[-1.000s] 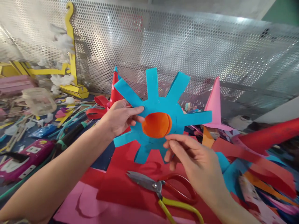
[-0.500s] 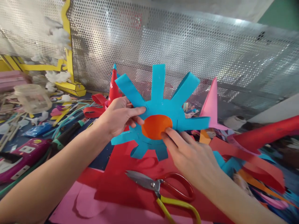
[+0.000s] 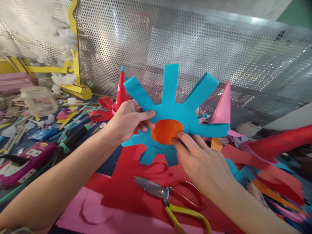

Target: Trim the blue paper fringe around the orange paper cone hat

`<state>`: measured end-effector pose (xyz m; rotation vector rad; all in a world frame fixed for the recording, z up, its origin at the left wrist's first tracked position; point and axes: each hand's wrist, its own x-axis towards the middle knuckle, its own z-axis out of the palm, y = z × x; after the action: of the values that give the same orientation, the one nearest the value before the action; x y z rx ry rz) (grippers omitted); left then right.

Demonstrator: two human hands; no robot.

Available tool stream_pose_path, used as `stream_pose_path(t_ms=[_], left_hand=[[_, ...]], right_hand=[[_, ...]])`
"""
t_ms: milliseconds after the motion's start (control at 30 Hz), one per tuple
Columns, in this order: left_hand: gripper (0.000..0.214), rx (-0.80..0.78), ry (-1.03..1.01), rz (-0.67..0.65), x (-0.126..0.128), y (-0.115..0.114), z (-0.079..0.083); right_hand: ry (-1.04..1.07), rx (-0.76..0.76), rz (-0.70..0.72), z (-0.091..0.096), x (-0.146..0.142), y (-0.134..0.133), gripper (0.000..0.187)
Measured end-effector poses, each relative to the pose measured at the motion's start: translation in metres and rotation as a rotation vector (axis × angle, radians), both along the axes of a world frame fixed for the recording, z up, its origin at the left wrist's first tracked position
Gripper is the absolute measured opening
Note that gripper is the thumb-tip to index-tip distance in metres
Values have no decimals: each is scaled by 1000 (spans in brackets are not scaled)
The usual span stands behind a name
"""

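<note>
Up in front of me is a blue paper flower [image 3: 179, 113] with several looped strips standing out around it. An orange paper oval [image 3: 164, 131] lies at its middle. My left hand [image 3: 133, 120] pinches the flower's left side, thumb on the front face. The fingers of my right hand [image 3: 197, 152] close on the lower right of the orange centre; its thumb is hidden. Below the flower, scissors [image 3: 162, 192] with one red and one yellow handle lie on red paper [image 3: 122, 195], over pink paper [image 3: 95, 211].
A red cone [image 3: 120, 92] stands behind on the left, a pink cone [image 3: 223, 105] on the right. A magenta power strip [image 3: 31, 161], a glue gun [image 3: 75, 138] and a clear jar [image 3: 39, 100] are at left. Perforated metal [image 3: 136, 42] forms the back wall.
The view has shifted slightly, so the scene sits a little further right. The flower tilts a bit differently, its right loops reaching further out. Both hands keep their grip.
</note>
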<state>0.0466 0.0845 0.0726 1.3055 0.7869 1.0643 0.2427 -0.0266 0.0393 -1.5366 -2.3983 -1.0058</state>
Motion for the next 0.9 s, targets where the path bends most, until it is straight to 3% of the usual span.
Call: stream_pose_path(t_ms=[100, 200, 333, 600, 900], left_hand=[[15, 7, -8, -28, 0, 2, -2], [18, -4, -16, -30, 0, 4, -4], [18, -3, -35, -43, 1, 5, -7], [12, -21, -66, -16, 5, 1, -9], [12, -29, -67, -20, 7, -2, -8]], right_hand=[[141, -26, 93, -2, 0, 3, 36], [418, -57, 231, -3, -5, 6, 30], [679, -181, 229, -6, -19, 14, 15], [813, -316, 113, -11, -45, 39, 11], [921, -385, 128, -8, -47, 39, 13]])
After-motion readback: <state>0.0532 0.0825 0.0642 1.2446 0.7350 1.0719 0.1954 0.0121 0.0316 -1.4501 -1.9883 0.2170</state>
